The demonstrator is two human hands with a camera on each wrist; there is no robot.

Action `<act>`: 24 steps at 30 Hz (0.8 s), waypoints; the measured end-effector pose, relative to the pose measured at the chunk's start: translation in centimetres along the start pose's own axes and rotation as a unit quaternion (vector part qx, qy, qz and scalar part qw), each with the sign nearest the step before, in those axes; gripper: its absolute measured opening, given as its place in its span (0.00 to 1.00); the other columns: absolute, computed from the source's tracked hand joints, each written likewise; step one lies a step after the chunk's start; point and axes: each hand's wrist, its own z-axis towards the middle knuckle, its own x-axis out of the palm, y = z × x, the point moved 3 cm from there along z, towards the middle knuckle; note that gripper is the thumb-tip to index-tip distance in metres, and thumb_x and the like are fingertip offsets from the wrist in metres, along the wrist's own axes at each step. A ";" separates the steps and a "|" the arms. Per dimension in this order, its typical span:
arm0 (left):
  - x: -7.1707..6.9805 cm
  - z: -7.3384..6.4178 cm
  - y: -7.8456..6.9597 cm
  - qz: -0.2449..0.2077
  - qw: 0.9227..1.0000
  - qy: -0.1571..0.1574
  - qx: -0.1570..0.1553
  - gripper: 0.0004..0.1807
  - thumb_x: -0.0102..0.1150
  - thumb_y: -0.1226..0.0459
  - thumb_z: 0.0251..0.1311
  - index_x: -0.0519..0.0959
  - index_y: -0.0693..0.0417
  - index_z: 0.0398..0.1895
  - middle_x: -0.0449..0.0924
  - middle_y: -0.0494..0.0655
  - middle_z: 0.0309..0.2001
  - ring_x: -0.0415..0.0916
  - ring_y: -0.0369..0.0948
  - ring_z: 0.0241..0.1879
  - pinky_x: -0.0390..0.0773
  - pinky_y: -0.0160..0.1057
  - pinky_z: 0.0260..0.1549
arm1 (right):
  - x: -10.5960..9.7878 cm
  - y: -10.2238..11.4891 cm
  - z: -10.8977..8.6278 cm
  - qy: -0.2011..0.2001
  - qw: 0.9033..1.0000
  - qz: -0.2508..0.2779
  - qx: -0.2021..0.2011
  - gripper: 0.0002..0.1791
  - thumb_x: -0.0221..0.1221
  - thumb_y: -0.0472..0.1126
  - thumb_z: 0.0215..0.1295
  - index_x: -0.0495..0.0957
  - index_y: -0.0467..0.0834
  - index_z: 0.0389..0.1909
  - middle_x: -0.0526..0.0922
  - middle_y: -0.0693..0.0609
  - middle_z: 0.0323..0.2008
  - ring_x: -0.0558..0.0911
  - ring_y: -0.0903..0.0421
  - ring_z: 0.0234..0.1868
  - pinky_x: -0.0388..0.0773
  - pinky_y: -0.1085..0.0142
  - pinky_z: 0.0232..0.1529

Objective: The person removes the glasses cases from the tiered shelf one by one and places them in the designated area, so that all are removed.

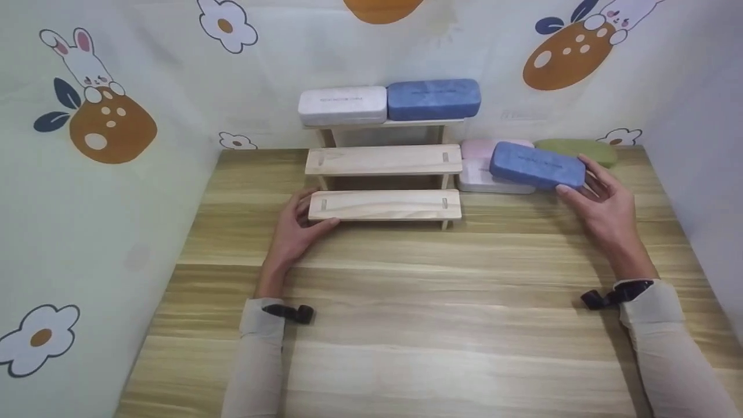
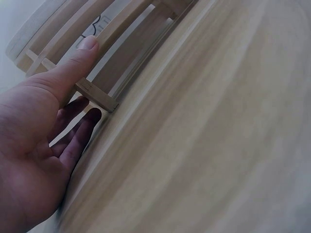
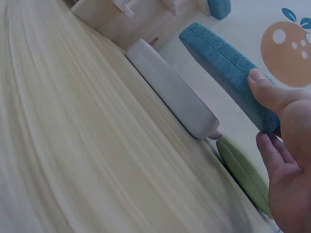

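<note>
My right hand [image 1: 609, 212] pinches one end of a blue glasses case [image 1: 537, 165], thumb on the near side and fingers at the far side. In the right wrist view this case [image 3: 226, 73] hangs tilted above a white case [image 3: 175, 92]. My left hand [image 1: 296, 226] holds the left end of the lowest step of a three-step wooden display rack [image 1: 386, 206]. Its thumb [image 2: 73, 68] lies along the front edge of that step, with the other fingers around the end. On the top step, a white case [image 1: 342, 105] sits beside another blue case [image 1: 434, 100].
Right of the rack, a pink case [image 1: 493, 147] and a white case [image 1: 482, 177] lie on the wooden table [image 1: 406, 325], partly hidden by the held case. A green case [image 1: 592, 152] lies behind my right hand. Patterned walls [image 1: 145, 75] enclose the back and sides.
</note>
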 end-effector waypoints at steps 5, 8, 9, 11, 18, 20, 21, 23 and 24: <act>-0.1 0.0 0.2 0.005 1.000 0.000 -0.005 0.46 0.85 0.55 0.56 0.71 0.47 0.76 0.83 0.45 0.70 0.82 0.43 0.67 0.78 0.38 0.66 | -1.6 -0.3 -0.1 -0.007 1.000 0.004 0.002 0.45 0.76 0.31 0.62 0.70 0.46 0.80 0.60 0.39 0.85 0.67 0.48 0.84 0.76 0.80 0.64; -0.1 0.0 0.3 0.007 1.000 0.001 -0.013 0.46 0.84 0.55 0.57 0.70 0.48 0.76 0.82 0.45 0.71 0.81 0.43 0.68 0.77 0.40 0.68 | -2.5 -0.5 -0.2 -0.012 1.000 0.006 -0.005 0.45 0.76 0.29 0.63 0.70 0.44 0.80 0.60 0.40 0.85 0.66 0.49 0.84 0.75 0.80 0.65; -0.1 0.0 0.2 0.006 1.000 0.002 -0.015 0.46 0.84 0.55 0.57 0.70 0.49 0.77 0.82 0.46 0.72 0.81 0.43 0.68 0.76 0.41 0.68 | -2.9 -0.6 -0.2 -0.014 1.000 0.005 -0.005 0.44 0.75 0.29 0.63 0.70 0.44 0.80 0.60 0.40 0.85 0.66 0.49 0.84 0.75 0.80 0.65; -0.1 0.0 0.3 0.006 1.000 0.004 -0.017 0.47 0.84 0.55 0.57 0.69 0.50 0.77 0.81 0.46 0.72 0.80 0.43 0.69 0.76 0.42 0.69 | -3.4 -0.6 -0.3 -0.014 1.000 0.006 -0.002 0.45 0.75 0.30 0.64 0.69 0.44 0.81 0.60 0.42 0.86 0.65 0.50 0.85 0.75 0.81 0.64; -0.1 0.0 0.2 0.010 1.000 0.003 -0.015 0.49 0.85 0.55 0.56 0.67 0.54 0.78 0.81 0.46 0.72 0.81 0.44 0.67 0.78 0.40 0.67 | -5.2 -0.7 -0.6 -0.005 1.000 0.030 -0.004 0.46 0.73 0.28 0.65 0.65 0.42 0.82 0.56 0.41 0.86 0.63 0.52 0.85 0.74 0.81 0.64; -0.1 0.0 0.2 0.010 1.000 0.002 -0.013 0.49 0.85 0.55 0.56 0.68 0.54 0.78 0.82 0.46 0.72 0.82 0.44 0.67 0.78 0.39 0.66 | -5.6 -0.8 -0.6 -0.003 0.999 0.034 -0.006 0.46 0.72 0.27 0.66 0.65 0.41 0.83 0.55 0.41 0.86 0.63 0.53 0.85 0.74 0.81 0.65; -0.1 0.0 0.2 0.010 1.000 0.002 -0.012 0.49 0.85 0.56 0.56 0.68 0.53 0.78 0.82 0.46 0.72 0.82 0.44 0.67 0.78 0.38 0.66 | -5.9 -0.8 -0.7 -0.002 0.999 0.036 -0.006 0.46 0.72 0.27 0.66 0.64 0.41 0.83 0.55 0.41 0.86 0.62 0.53 0.85 0.74 0.82 0.65; 0.0 0.0 0.2 0.009 1.000 0.001 -0.011 0.48 0.85 0.56 0.56 0.69 0.51 0.77 0.82 0.45 0.71 0.82 0.43 0.67 0.78 0.38 0.65 | -6.4 -0.8 -0.7 0.001 0.999 0.038 -0.005 0.46 0.72 0.27 0.66 0.64 0.41 0.83 0.54 0.43 0.87 0.61 0.54 0.86 0.73 0.82 0.65; 0.0 0.0 0.2 0.009 1.000 0.000 -0.011 0.48 0.85 0.56 0.56 0.69 0.51 0.77 0.82 0.45 0.71 0.82 0.43 0.67 0.78 0.38 0.65 | -6.6 -0.9 -0.8 0.002 0.999 0.038 -0.004 0.46 0.72 0.27 0.67 0.63 0.42 0.83 0.54 0.43 0.87 0.61 0.55 0.86 0.73 0.83 0.64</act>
